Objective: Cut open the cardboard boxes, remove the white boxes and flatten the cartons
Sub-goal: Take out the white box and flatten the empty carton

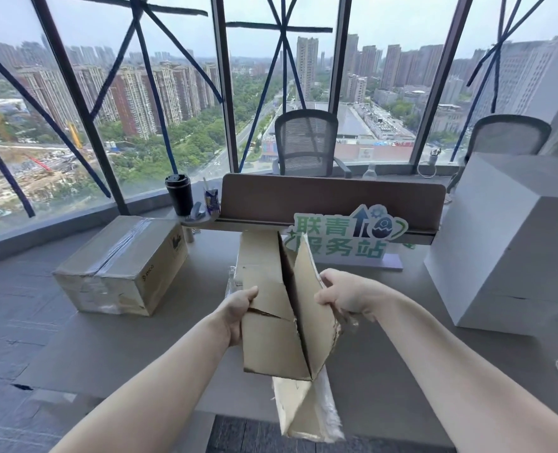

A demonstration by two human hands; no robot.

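Observation:
An opened, half-collapsed brown carton (271, 308) hangs in the air above the grey table (117, 354), folded into a narrow wedge with loose tape at its lower end. My left hand (238, 315) grips its left panel, thumb on the front face. My right hand (343, 297) grips the right panel's edge. A second carton (124, 263), sealed with tape, lies on the table at the left. A large white box (506, 243) stands on the table at the right.
A brown desk divider (333, 197) runs across the back, with a green-and-white sign (346, 237) in front of it. A black cup (179, 194) and a small carton of drink stand at its left end. Two mesh chairs (307, 145) face the windows. Cables lie at the far right.

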